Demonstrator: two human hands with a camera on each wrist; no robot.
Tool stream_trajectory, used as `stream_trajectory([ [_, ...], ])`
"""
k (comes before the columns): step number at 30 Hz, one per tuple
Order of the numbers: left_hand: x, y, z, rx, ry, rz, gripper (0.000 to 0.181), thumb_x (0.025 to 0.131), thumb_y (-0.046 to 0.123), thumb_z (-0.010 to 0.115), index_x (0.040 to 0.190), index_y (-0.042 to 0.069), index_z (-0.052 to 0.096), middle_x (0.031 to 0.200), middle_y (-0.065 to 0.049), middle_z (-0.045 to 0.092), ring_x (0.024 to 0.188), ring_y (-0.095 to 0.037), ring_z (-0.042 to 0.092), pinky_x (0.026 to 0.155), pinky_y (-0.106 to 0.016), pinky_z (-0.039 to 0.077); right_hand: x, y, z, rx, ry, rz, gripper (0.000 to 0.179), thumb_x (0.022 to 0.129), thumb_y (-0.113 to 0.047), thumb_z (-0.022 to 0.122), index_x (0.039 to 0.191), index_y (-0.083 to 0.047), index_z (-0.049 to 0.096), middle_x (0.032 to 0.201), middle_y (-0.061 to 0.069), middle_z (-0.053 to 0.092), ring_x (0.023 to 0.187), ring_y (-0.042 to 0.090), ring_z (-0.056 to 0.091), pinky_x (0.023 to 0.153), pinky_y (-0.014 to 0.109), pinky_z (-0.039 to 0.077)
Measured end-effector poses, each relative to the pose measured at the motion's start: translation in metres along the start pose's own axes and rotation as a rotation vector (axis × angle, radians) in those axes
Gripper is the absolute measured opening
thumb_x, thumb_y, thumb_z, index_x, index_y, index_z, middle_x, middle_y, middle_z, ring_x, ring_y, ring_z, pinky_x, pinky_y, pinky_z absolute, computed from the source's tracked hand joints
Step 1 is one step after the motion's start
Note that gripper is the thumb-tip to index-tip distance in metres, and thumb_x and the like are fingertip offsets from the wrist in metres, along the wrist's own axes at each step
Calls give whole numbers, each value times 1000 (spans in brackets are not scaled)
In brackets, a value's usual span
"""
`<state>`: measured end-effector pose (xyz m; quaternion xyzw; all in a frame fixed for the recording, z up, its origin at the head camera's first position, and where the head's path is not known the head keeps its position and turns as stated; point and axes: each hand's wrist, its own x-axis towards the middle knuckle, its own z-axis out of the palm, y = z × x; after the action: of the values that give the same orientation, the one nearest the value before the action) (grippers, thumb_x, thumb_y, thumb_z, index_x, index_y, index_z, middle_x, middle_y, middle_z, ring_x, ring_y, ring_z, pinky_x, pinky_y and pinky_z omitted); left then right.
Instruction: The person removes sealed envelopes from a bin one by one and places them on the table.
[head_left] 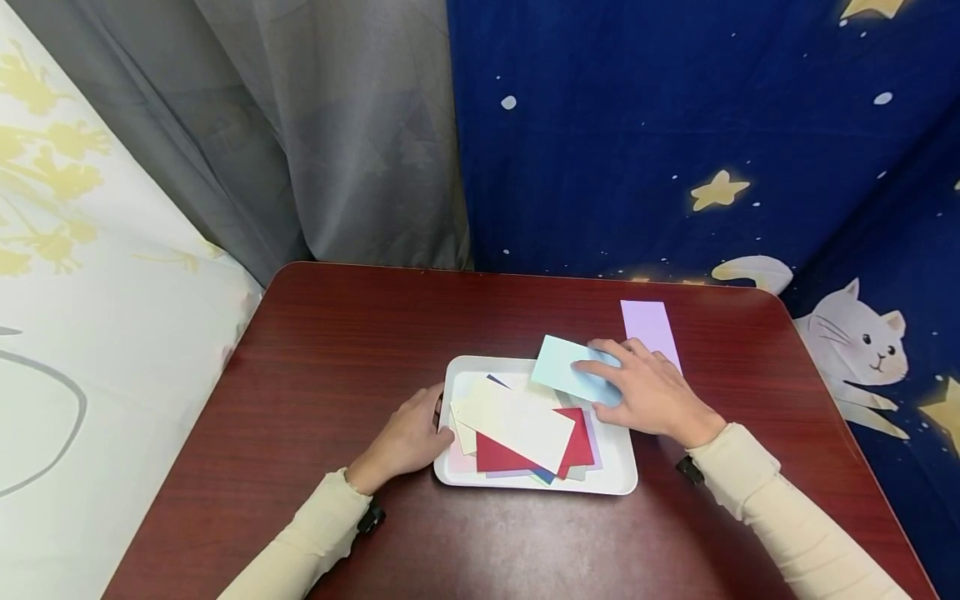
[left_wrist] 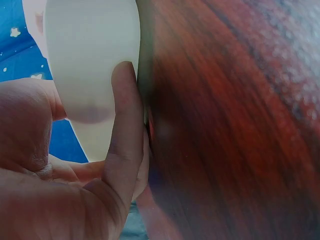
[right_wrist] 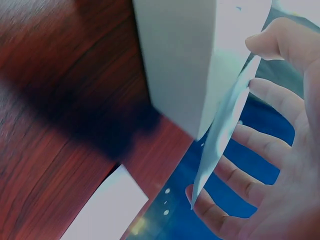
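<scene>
A white tray (head_left: 619,467) lies on the table, holding a loose pile of paper cards. Cream, red (head_left: 495,454), pink and lilac ones show, overlapping at angles. My left hand (head_left: 405,433) grips the tray's left end, thumb at the rim; in the left wrist view, fingers wrap the tray wall (left_wrist: 92,60). Over the tray's back right corner, my right hand (head_left: 645,387) holds a light blue card (head_left: 562,367), slightly tilted. In the right wrist view, fingertips lie along this card (right_wrist: 220,135), with the little finger curled round its edge. The lower cards are partly hidden.
A lilac card (head_left: 651,321) lies on the dark red wooden table (head_left: 360,325) behind the right hand. A grey curtain (head_left: 367,133) and a blue starry curtain (head_left: 600,167) hang beyond the table's far edge. White patterned cloth (head_left: 135,333) is at the left.
</scene>
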<state>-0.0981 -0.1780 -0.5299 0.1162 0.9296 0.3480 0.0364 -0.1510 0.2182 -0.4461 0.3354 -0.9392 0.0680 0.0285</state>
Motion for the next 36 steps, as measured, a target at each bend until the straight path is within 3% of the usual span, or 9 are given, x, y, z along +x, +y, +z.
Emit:
stream_trajectory([
  [10,-2,4,-4,4,-16,4,71,87,17,69,155,3,55,125,-11,67,104,-28,65,90,-55,56,-3,25,2,2,61,32,53,91,-37,78,142,-23,74,150,17,60,111,39,61,74,54,59],
  [19,-1,5,-3,6,-12,-24,73,85,16,69,155,2,54,128,-13,66,108,-32,66,94,-59,55,-4,46,4,27,19,127,54,98,-38,73,150,-22,70,157,20,55,122,45,57,77,60,59],
  [27,-6,30,-21,-10,-55,-36,71,87,13,67,155,-1,53,129,-19,65,110,-38,66,93,-64,54,-10,66,5,45,-4,209,55,99,-35,70,151,-20,68,158,24,52,123,48,54,75,63,59],
  [36,0,-1,2,-11,-17,-40,74,86,16,69,157,3,53,137,-19,66,118,-39,66,98,-64,53,-15,88,6,42,-31,312,54,102,-36,68,154,-18,65,158,27,48,124,52,51,77,69,59],
])
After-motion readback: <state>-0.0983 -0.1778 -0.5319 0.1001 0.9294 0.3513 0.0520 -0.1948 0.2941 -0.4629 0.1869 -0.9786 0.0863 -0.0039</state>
